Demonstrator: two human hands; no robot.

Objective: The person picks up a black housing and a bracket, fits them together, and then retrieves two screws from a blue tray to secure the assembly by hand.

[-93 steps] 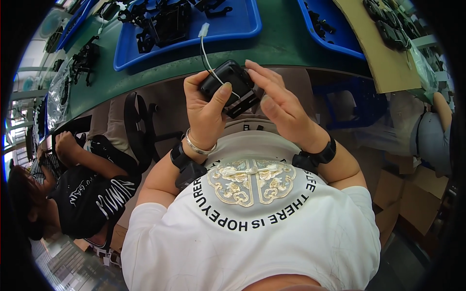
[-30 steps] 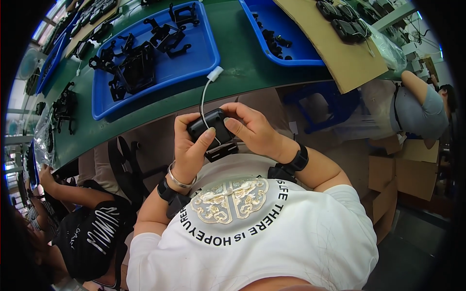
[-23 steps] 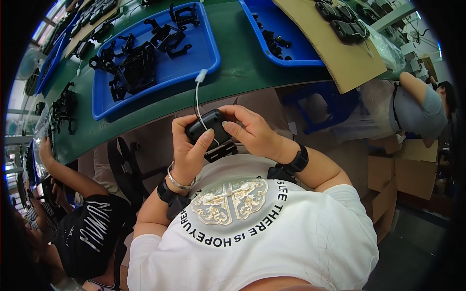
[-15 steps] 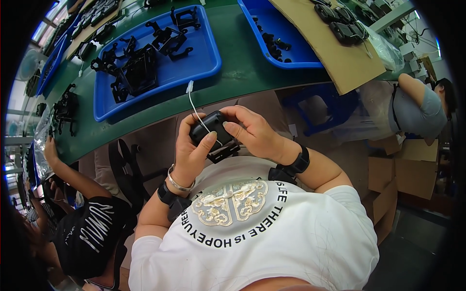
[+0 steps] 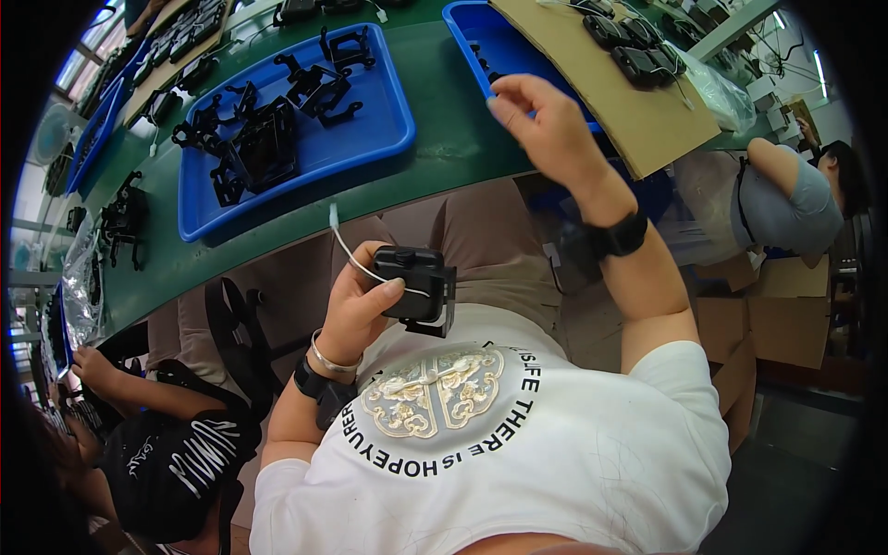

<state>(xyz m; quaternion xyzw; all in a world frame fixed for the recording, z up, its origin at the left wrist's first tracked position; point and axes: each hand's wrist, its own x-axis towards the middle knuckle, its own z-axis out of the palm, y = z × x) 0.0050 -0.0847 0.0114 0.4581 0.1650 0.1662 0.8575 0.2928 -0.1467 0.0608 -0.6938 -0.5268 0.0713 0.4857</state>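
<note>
My left hand [image 5: 356, 310] is closed around a black box-shaped device [image 5: 421, 273] in front of my chest, its thumb pressed across the face. A white cable [image 5: 347, 248] runs from under the thumb up to a small white connector. Along the device's right and lower sides sits a black bracket [image 5: 449, 301]. My right hand [image 5: 546, 129] is raised over the near edge of the right blue tray [image 5: 462, 32], fingers bent and a little apart from the thumb, with nothing visible in it. Small black parts [image 5: 481, 63] lie in that tray, partly hidden by the hand.
Another blue tray [image 5: 388, 153] holds several black brackets [image 5: 264, 143] on the green table [image 5: 444, 153]. A cardboard sheet [image 5: 638, 120] overlaps the right tray and bears black devices [image 5: 647, 65]. One co-worker [image 5: 176, 453] sits at left, another [image 5: 795, 199] at far right near cardboard boxes [image 5: 786, 319].
My right hand has let go of the device and moved up and right to the tray of small parts. The left hand has lowered the device slightly and turned it, baring the bracket.
</note>
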